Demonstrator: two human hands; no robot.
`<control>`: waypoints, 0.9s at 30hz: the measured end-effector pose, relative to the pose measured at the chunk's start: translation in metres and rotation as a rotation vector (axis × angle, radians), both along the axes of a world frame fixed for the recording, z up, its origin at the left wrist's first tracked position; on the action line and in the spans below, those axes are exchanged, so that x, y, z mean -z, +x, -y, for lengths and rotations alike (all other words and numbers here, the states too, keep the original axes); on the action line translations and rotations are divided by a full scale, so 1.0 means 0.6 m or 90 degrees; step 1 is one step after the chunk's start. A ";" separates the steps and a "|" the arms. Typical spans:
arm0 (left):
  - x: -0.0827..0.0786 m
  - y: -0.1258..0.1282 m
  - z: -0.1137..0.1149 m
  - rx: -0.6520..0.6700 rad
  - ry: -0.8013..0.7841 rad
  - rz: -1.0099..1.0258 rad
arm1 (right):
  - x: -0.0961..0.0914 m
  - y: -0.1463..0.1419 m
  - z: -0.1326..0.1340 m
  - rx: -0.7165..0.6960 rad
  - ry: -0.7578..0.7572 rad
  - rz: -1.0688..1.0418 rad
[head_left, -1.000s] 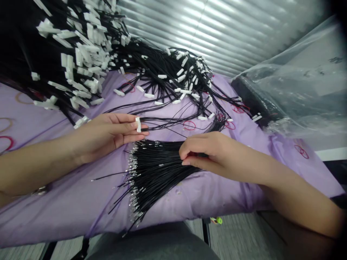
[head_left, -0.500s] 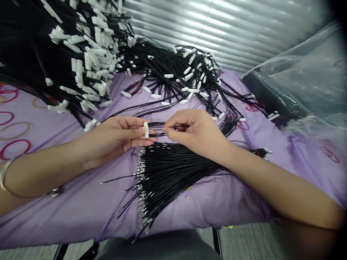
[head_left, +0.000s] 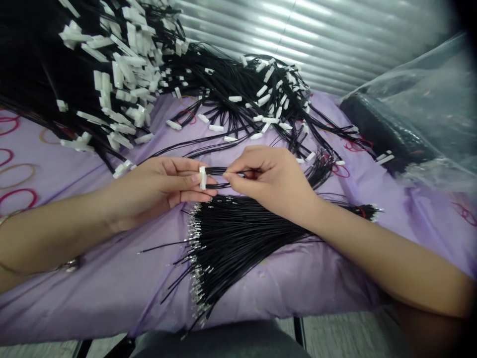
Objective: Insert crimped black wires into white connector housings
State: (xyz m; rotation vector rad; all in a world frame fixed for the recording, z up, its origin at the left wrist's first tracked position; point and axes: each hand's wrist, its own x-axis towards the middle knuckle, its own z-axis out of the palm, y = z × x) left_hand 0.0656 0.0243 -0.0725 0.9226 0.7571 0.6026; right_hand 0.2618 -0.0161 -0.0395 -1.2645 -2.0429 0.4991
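My left hand (head_left: pixel 160 186) pinches a small white connector (head_left: pixel 202 177) between thumb and fingers, with black wires running out of it to the right. My right hand (head_left: pixel 268 179) pinches a thin black wire (head_left: pixel 242 172) right beside the connector, its tip against the connector's face. Just below both hands a fanned bundle of loose black wires (head_left: pixel 231 238) with metal terminal tips lies on the purple cloth (head_left: pixel 93 288).
Two large heaps of black wire harnesses with white connectors (head_left: pixel 122 64) (head_left: pixel 261 99) fill the back of the table. A clear plastic bag (head_left: pixel 421 109) over a dark bundle sits at the right. Corrugated metal wall (head_left: pixel 316 35) behind. Red rubber bands (head_left: pixel 17 199) lie at left.
My right hand left the loose wire bundle with one wire and came up to the connector held by my left hand, where it now stays.
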 end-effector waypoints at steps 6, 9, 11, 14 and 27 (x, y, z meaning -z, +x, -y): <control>0.005 0.001 -0.001 0.009 0.005 0.023 | 0.005 -0.007 0.003 0.024 -0.013 0.021; 0.006 0.004 0.001 0.002 0.004 0.021 | 0.006 -0.008 0.005 0.023 -0.022 0.030; 0.005 0.005 0.002 0.002 0.006 0.022 | 0.005 -0.008 0.005 0.021 -0.035 0.029; 0.002 0.005 0.003 0.010 0.010 0.019 | 0.004 -0.007 0.004 0.029 -0.062 0.024; 0.003 0.001 0.002 0.022 0.006 0.022 | 0.003 -0.007 0.004 0.056 -0.090 -0.031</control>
